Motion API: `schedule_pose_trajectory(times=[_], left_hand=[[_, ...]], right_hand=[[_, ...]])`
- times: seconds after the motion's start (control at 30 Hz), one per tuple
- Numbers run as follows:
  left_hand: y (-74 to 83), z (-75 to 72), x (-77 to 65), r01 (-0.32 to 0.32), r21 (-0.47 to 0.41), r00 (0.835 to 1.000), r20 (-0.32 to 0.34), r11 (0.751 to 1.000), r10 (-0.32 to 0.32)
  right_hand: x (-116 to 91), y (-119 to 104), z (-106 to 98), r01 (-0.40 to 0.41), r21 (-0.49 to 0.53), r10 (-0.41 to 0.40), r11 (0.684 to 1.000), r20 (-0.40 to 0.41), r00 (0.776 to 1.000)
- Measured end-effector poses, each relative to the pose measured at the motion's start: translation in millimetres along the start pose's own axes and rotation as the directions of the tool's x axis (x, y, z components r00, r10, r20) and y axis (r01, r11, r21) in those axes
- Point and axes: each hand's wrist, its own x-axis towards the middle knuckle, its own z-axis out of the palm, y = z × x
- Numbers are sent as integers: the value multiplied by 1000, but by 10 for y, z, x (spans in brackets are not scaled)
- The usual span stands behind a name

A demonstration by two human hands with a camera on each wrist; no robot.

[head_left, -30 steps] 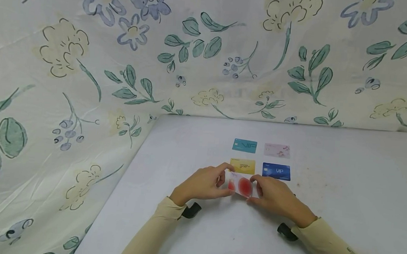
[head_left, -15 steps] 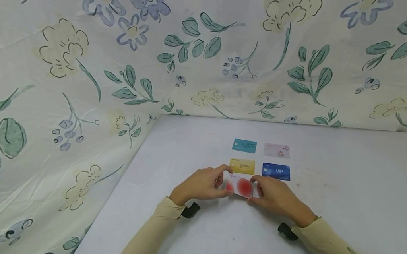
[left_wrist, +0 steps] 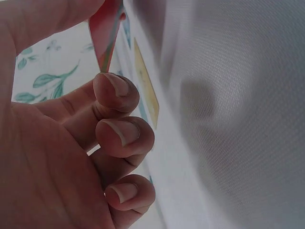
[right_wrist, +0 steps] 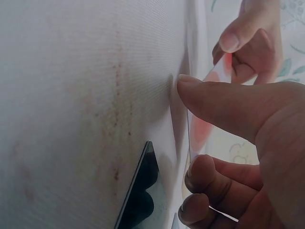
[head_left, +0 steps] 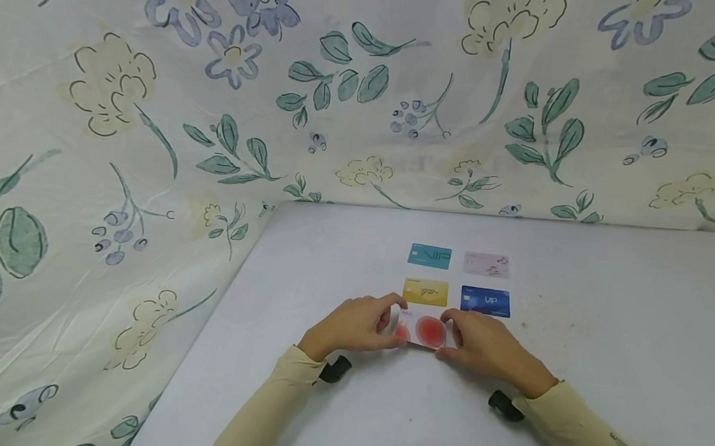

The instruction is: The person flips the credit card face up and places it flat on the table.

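Observation:
Both hands hold a white card with red circles (head_left: 429, 331) by its two ends, just in front of the yellow card (head_left: 425, 292). My left hand (head_left: 352, 327) pinches the left end between thumb and fingers. At the right end, my right hand (head_left: 483, 341) has its thumb on the near edge and a finger on the far edge. In the left wrist view the red-patterned card (left_wrist: 102, 36) stands at an angle to the tabletop. The right wrist view shows the dark glossy blue VIP card (right_wrist: 143, 191) lying near the right fingers.
Beyond the hands lie a teal VIP card (head_left: 429, 256), a pink floral card (head_left: 486, 264) and the blue VIP card (head_left: 486, 301), forming two rows with the yellow one. They lie on a white tabletop (head_left: 330, 249). A floral cloth (head_left: 354, 111) hangs behind and left.
The held card has shifted slightly right and toward the person, and its tilt has eased a little. Both hands stay nearly in place; the other cards have not moved.

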Motion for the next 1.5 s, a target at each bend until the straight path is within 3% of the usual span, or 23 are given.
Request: schedule_pose_trajectory(times=[1.5], left_hand=[[-60,105,41,55,18,997,46,998,-56]], right_hand=[[20,-12,18,-21,32,20,999,30,999]])
